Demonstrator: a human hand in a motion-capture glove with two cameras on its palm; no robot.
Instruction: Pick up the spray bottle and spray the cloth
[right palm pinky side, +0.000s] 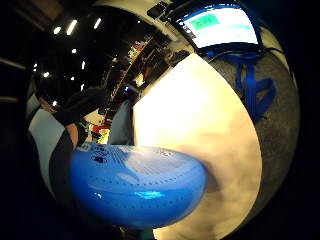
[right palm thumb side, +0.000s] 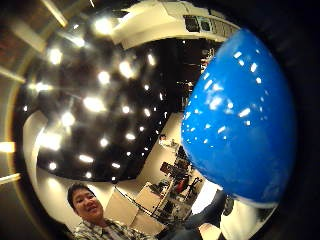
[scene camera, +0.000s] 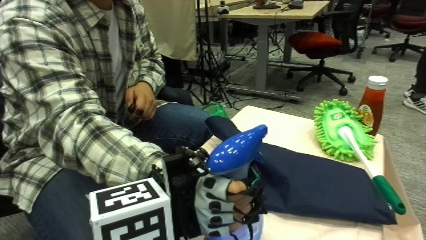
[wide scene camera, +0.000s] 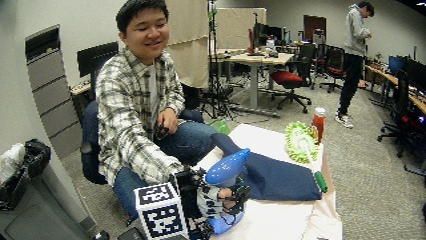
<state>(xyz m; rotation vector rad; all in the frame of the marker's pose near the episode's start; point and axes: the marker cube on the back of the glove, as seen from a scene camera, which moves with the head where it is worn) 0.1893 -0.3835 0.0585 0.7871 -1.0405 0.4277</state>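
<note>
Gripping the spray bottle (scene camera: 234, 150) near the table's (scene camera: 293, 132) front edge, the right hand (scene camera: 223, 202) has fingers curled round the bottle's neck/body below the blue head; that's the outside view. Nozzle points roughly toward the dark blue cloth (scene camera: 319, 187), which lies flat just beside the bottle. So pick-up looks done; whether the trigger is being squeezed I can't tell, no mist visible, so spraying prob. still to do. Green mop (scene camera: 339, 127) lies w/ its handle across the cloth's far edge; ketchup bottle (scene camera: 373, 102) stands upright behind it. Bare left hand (scene camera: 141, 102) rests on the person's lap, off the task.

Wide outside view: same grip, plus the whole table layout, bottle at the near end, cloth mid-table.

Little-finger palm view: blue bottle body fills the area next to the palm, pale tabletop and grey carpet beyond; cloth not seen here.

Thumb-side palm view: blue bottle surface close up against ceiling lights, i.e. this cam looks upward; no table, no cloth.
</note>
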